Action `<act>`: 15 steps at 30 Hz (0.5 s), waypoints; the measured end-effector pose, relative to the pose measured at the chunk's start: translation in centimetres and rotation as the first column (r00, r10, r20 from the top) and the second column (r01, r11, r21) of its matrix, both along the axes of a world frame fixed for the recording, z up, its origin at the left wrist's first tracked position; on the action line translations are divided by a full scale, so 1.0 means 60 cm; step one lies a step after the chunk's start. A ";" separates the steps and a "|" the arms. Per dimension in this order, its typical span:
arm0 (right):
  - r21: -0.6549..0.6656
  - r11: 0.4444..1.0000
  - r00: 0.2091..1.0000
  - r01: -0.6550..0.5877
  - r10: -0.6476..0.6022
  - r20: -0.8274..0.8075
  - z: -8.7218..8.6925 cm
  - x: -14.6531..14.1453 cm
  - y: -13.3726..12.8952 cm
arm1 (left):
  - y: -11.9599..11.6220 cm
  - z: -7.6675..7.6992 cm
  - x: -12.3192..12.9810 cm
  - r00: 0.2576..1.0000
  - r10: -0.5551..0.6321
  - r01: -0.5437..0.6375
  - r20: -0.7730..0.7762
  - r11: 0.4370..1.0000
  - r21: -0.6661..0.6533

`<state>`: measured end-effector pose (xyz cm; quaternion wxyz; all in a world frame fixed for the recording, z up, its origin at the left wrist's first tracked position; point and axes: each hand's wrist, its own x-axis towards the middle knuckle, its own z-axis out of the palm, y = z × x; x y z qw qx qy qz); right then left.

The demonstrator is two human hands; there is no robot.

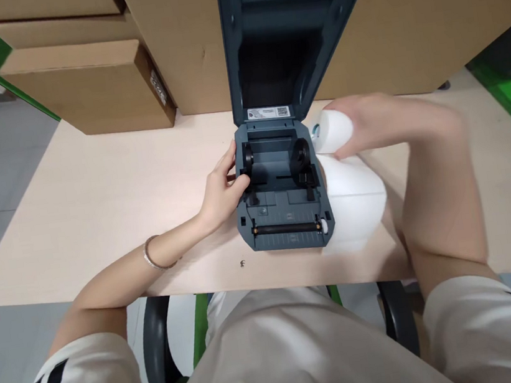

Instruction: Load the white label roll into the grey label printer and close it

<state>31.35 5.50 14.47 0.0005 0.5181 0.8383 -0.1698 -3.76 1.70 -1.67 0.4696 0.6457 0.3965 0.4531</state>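
Observation:
A dark blue-grey printer (pixel 279 198) stands on the table with its lid (pixel 289 14) raised, showing black roll holders and a black roller inside. My left hand (pixel 224 189) grips its left wall, thumb over the rim and fingers along the outer side. Right of the printer, my right hand (pixel 355 125) is wrapped round a white paper roll (pixel 335 131), its core facing the printer. From the roll a wide white sheet (pixel 355 197) hangs down over the table beside the printer's right side. The fingers of my right hand are partly hidden behind the roll.
Cardboard boxes (pixel 86 91) stand at the back left, and a large cardboard panel (pixel 408 27) rises behind the printer. A small dark scrap (pixel 242 263) lies near the front edge of the table (pixel 71 222). Chair armrests show below.

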 end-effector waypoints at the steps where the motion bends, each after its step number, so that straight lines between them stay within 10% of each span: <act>1: 0.016 0.999 0.999 0.031 -0.030 -0.019 0.018 0.007 -0.015 | 0.002 -0.003 -0.001 1.000 -0.001 0.001 -0.004 1.000 0.009; 7: 0.225 0.966 0.970 0.129 -0.075 -0.232 0.056 -0.004 -0.089 | 0.001 -0.002 -0.001 1.000 -0.019 0.020 -0.013 0.999 0.036; 15: 0.426 0.892 0.849 -0.149 0.337 -0.407 -0.022 -0.122 -0.081 | 0.002 0.002 -0.005 0.997 -0.030 0.041 -0.071 0.988 0.152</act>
